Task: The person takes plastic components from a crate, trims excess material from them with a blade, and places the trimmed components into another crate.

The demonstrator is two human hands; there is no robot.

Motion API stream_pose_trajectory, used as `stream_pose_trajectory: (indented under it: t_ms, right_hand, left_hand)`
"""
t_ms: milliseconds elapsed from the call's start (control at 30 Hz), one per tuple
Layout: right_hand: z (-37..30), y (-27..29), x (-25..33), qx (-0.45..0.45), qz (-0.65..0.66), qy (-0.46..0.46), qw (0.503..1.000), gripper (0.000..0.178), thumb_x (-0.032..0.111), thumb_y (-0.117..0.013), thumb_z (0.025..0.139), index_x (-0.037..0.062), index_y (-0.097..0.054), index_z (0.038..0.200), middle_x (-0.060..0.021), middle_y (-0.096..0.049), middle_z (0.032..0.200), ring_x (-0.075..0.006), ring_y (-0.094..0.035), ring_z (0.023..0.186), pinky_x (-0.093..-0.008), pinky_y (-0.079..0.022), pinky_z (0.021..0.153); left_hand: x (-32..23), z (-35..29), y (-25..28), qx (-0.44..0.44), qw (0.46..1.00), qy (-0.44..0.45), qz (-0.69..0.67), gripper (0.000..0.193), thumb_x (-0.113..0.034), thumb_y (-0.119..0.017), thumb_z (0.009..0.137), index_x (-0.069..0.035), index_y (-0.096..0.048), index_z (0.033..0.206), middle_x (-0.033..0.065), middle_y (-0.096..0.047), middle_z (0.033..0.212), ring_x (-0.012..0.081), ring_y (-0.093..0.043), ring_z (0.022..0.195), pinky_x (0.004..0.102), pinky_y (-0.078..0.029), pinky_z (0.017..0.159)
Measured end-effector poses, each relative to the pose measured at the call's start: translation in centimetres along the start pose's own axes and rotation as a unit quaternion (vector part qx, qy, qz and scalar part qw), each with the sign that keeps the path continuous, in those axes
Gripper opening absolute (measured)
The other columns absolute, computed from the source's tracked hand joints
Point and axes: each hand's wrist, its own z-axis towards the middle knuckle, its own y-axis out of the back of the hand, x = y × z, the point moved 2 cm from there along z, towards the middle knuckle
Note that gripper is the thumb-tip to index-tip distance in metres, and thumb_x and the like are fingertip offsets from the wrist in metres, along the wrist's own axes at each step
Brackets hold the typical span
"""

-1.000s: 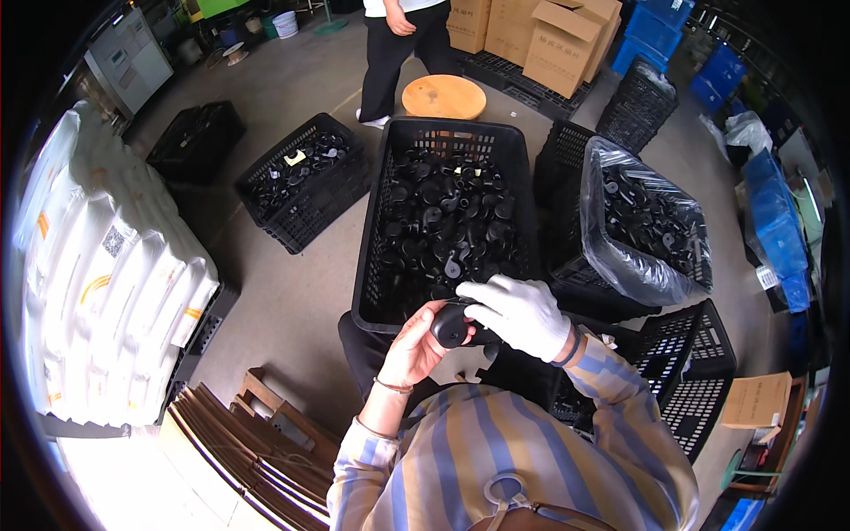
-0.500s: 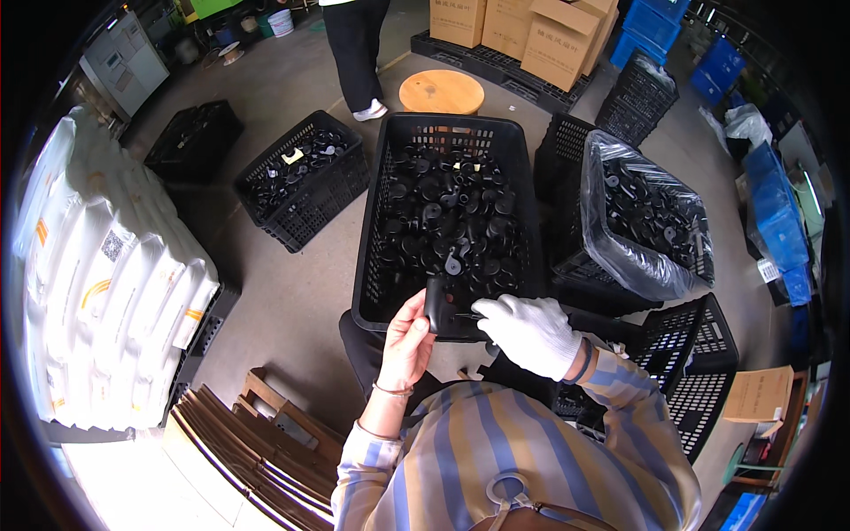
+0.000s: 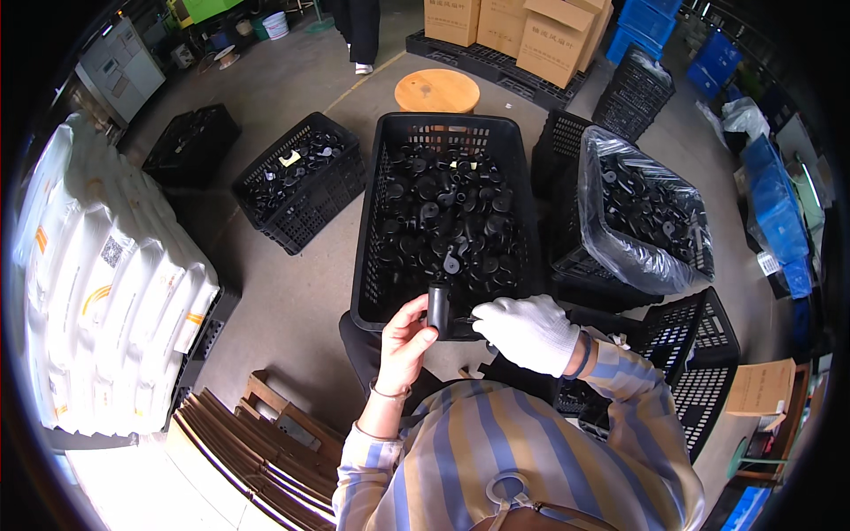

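Observation:
My bare left hand (image 3: 403, 350) pinches a black plastic tube-shaped part (image 3: 438, 310) between thumb and fingers, holding it upright with its top end showing. Close to its right side is my right hand (image 3: 529, 336) in a white knitted glove, fingers closed. A thin dark tip seems to stick out from the glove toward the part; what it belongs to is hidden. Both hands are above the near edge of a large black crate (image 3: 364, 257). Inside the crate lie many loose black plastic parts (image 3: 452, 208) with round ends.
Another black crate (image 3: 301, 208) of parts stands left, and a plastic-lined crate (image 3: 646, 274) right. A round wooden stool (image 3: 437, 91) is beyond the large crate. White sacks (image 3: 115, 301) are stacked left. Empty-looking crates (image 3: 699, 380) sit near my right elbow. A person (image 3: 357, 35) stands far back.
The black part has turned in my left hand, so its tube side and top end face me more. My right hand stays nearly in place. The person behind has moved farther off.

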Motion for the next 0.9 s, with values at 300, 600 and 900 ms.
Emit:
stream_pose_trajectory:
  t_ms: [300, 600, 900]
  right_hand:
    - [0.2, 0.6, 0.5, 0.004, -0.006, 0.001, 1.0, 0.017, 0.019, -0.057, 0.074, 0.0111, -0.053, 0.088, -0.0028, -0.053, 0.064, -0.0177, -0.058, 0.054, -0.03, -0.045, 0.044]
    - [0.1, 0.9, 1.2, -0.028, -0.194, 0.073, 0.978, 0.025, 0.018, -0.052, 0.07, 0.0061, -0.05, 0.092, -0.0003, -0.042, 0.062, -0.0121, -0.049, 0.051, -0.026, -0.04, 0.043]
    - [0.2, -0.2, 0.9, -0.093, -0.231, 0.111, 0.962, 0.021, 0.017, -0.052, 0.069, 0.0039, -0.054, 0.085, -0.0016, -0.046, 0.065, -0.013, -0.048, 0.057, -0.0249, -0.038, 0.047]
  left_hand:
    - [-0.1, 0.0, -0.3, -0.004, 1.0, 0.007, 0.009, 0.043, -0.003, -0.061, 0.076, 0.001, -0.047, 0.116, 0.0072, -0.053, 0.111, 0.0132, -0.051, 0.098, 0.0264, -0.039, 0.087]
    - [1.0, -0.1, -0.6, -0.044, 0.997, 0.051, -0.033, 0.039, -0.005, -0.059, 0.078, 0.0, -0.049, 0.115, 0.0077, -0.055, 0.11, 0.014, -0.051, 0.1, 0.0276, -0.036, 0.09]
    - [1.0, 0.1, -0.7, -0.076, 0.979, 0.146, -0.119, 0.03, -0.017, -0.053, 0.085, -0.001, -0.052, 0.11, 0.0069, -0.06, 0.098, 0.014, -0.059, 0.085, 0.0276, -0.049, 0.074]
